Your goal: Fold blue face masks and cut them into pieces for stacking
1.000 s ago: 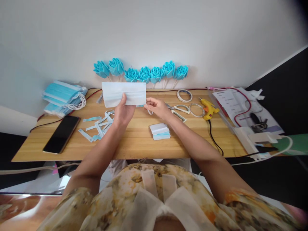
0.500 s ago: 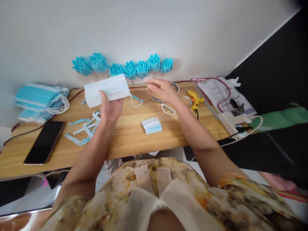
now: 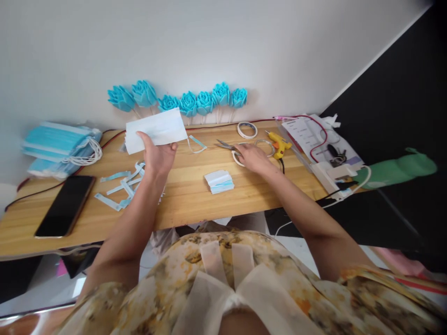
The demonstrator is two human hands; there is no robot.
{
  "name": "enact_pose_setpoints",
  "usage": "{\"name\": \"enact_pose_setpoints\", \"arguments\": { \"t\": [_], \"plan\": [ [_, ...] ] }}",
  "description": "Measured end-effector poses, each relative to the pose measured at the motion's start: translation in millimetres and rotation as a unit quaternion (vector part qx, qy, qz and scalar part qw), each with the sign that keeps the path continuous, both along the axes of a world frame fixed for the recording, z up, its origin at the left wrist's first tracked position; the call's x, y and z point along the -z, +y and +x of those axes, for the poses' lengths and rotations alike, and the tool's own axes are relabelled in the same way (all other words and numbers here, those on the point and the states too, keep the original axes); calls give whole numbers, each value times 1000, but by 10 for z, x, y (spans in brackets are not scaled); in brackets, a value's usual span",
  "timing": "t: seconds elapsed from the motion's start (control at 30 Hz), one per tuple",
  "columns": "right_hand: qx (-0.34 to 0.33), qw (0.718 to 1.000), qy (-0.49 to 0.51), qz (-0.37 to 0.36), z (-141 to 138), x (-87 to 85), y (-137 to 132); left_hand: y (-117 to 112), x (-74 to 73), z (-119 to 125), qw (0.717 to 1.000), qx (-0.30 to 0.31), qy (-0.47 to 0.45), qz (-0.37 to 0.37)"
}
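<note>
My left hand (image 3: 156, 156) pinches a white face mask (image 3: 156, 130) and holds it above the wooden table (image 3: 188, 195), its ear loop dangling to the right. My right hand (image 3: 252, 157) rests on the white-handled scissors (image 3: 232, 150) lying on the table, fingers curled over the handles. A small stack of folded white and blue mask pieces (image 3: 219, 181) lies between my two arms.
Blue mask roses (image 3: 181, 99) lean on the wall. A pile of blue masks (image 3: 59, 144), a black phone (image 3: 65, 199) and cut blue strips (image 3: 122, 186) lie left. Tape rolls (image 3: 246, 130), a yellow glue gun (image 3: 278, 143), papers and cables (image 3: 321, 139) sit right.
My right hand dropped from the air near the mask's ear loop down onto the scissors. The left hand kept hold of the mask. The camera swung rightwards.
</note>
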State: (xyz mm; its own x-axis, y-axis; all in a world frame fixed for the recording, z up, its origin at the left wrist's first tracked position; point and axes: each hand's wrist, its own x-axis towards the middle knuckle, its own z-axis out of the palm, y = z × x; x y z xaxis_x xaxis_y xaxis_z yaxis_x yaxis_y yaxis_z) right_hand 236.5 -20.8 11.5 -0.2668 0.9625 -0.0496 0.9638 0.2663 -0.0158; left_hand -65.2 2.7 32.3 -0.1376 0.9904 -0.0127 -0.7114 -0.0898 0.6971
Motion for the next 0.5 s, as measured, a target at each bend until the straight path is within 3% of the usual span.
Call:
{"name": "enact_pose_setpoints", "arguments": {
  "t": [0.17, 0.27, 0.33, 0.4, 0.5],
  "plan": [
    [4, 991, 125, 45, 91, 36, 143, -8, -72, -98, 999, -14, -2, 33],
    [41, 952, 300, 30, 144, -16, 178, -10, -153, -149, 998, -37, 8, 56],
    [59, 896, 441, -5, 143, -78, 167, -27, -235, -194, 996, -62, 9, 69],
    [64, 817, 572, -43, 115, -148, 132, -69, -357, -270, 992, -94, 12, 81],
    [48, 714, 692, -99, 47, -240, 59, -185, -636, -460, 978, -177, 26, 106]
  ]
}}
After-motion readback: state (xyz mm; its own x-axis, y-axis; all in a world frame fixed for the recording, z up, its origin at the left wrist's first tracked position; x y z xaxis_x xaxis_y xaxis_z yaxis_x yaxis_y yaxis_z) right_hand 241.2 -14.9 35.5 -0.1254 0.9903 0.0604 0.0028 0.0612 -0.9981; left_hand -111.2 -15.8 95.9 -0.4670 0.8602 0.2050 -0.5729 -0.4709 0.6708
